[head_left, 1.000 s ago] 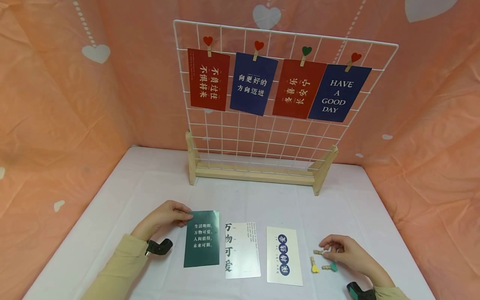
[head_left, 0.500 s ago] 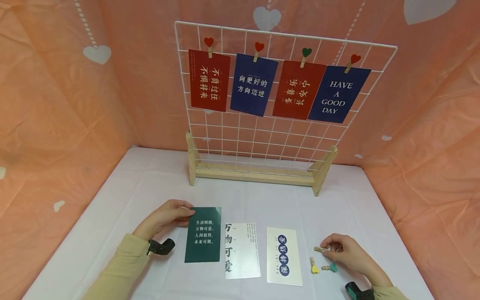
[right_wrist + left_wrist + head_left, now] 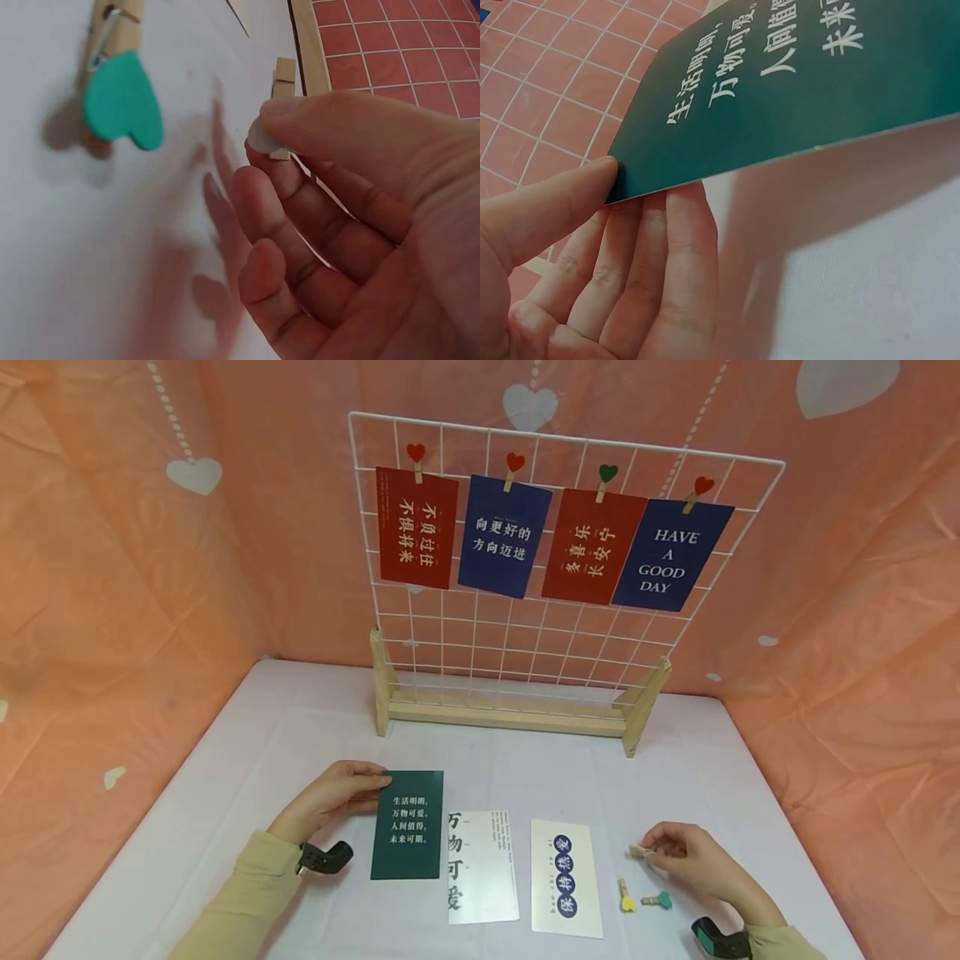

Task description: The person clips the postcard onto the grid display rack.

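My left hand (image 3: 333, 797) pinches a dark green card (image 3: 408, 862) with white writing by its upper left corner. In the left wrist view the thumb lies on top of the card (image 3: 780, 112), the fingers are beneath it, and it is lifted off the table. Between thumb and fingertips, my right hand (image 3: 697, 860) pinches a small wooden clothespin (image 3: 284, 71) with a pale heart, partly hidden by the thumb. Close by on the table lie a yellow-heart clothespin (image 3: 627, 902) and a green-heart clothespin (image 3: 658, 901).
Two white cards, one with large dark characters (image 3: 483, 893) and one with blue circles (image 3: 585, 868), lie between the hands. Behind stands a white wire grid (image 3: 517, 635) on a wooden base (image 3: 510, 717), with red and blue cards (image 3: 506, 577) clipped along its upper part.
The green card has risen slightly and shifted a little to the right in my left hand. My right hand has lifted its clothespin away from the other two.
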Motion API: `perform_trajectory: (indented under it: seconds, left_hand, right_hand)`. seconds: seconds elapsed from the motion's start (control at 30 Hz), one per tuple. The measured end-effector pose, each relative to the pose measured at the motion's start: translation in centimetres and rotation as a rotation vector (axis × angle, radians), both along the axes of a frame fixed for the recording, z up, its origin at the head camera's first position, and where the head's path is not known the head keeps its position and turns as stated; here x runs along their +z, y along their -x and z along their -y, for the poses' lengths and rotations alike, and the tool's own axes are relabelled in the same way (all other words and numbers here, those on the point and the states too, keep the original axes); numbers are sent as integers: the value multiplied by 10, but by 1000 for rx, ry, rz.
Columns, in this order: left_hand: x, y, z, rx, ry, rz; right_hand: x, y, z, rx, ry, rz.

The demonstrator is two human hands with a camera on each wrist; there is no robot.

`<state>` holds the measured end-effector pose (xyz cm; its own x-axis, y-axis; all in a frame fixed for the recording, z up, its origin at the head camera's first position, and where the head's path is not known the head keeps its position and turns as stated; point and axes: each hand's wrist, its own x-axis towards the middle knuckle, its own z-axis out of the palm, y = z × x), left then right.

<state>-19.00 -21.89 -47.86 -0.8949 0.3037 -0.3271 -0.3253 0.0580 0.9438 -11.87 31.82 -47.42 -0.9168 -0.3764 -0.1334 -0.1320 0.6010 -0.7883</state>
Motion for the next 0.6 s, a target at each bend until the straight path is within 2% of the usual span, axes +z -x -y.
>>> perform_trajectory:
  seconds: [0.27, 0.47, 0.6]
  left_hand:
    - [1, 1, -1, 18, -12, 16]
    - [4, 0, -2, 59, -59, 49]
    - [8, -3, -2, 62, -76, 60]
  right_hand:
    - [6, 7, 2, -16, 11, -17]
    - [13, 13, 4, -51, 115, 21]
    - [18, 17, 7, -65, 169, 42]
